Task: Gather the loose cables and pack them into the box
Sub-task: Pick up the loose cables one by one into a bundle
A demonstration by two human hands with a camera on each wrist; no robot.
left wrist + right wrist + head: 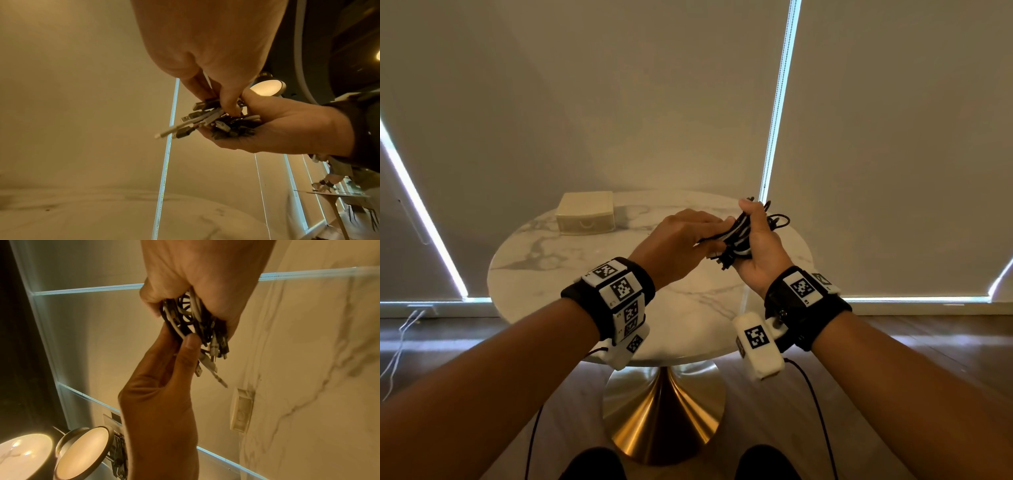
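Note:
A bundle of black and white cables (739, 236) is held above the right side of the round marble table (544, 263). My right hand (755, 226) grips the bundle in its fist, palm towards me. My left hand (709, 233) reaches across, and its thumb and fingers pinch the cables. In the left wrist view several plug ends of the cables (203, 123) stick out below my left fingers (228, 100). The right wrist view shows the looped cables (191, 318) and my left thumb (191, 344) pressing on them. The cream box (585, 212) stands shut at the table's back left.
The table stands on a gold pedestal base (664, 411) over a wooden floor. Closed blinds hang close behind it. A thin white cord (400, 342) lies on the floor at the left. Round lamps (82, 451) glow overhead.

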